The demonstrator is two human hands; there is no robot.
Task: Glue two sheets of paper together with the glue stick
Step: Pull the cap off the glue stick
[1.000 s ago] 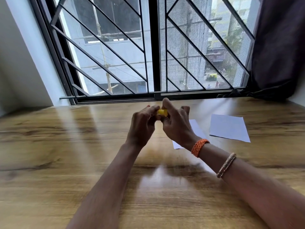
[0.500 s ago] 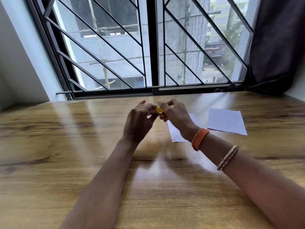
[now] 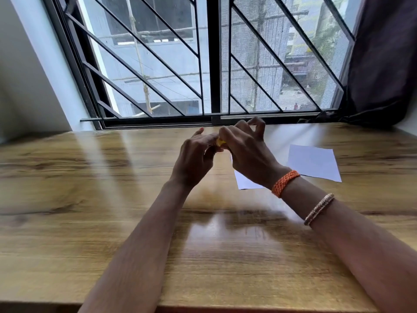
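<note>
Small yellow plastic glue stick (image 3: 220, 142) held above the brown wood-grain table (image 3: 90, 199), between both hands, near the window side. Only a sliver of yellow visible; long axis and pointing direction: cannot tell, mostly hidden by fingers. Left hand (image 3: 195, 160) curled round the stick's left part, thumb raised. Right hand (image 3: 247, 152) pinching the right part with thumb and forefinger, other fingers bent and spread upward. Count: one glue stick, two white rectangular paper sheets. Near sheet (image 3: 244, 182) flat on table, largely covered by right wrist. Far sheet (image 3: 313, 162) flat, to the right, apart from the first. Two wristbands on right forearm: orange braided band (image 3: 285, 182), thin beaded metallic bracelet (image 3: 318, 208).
</note>
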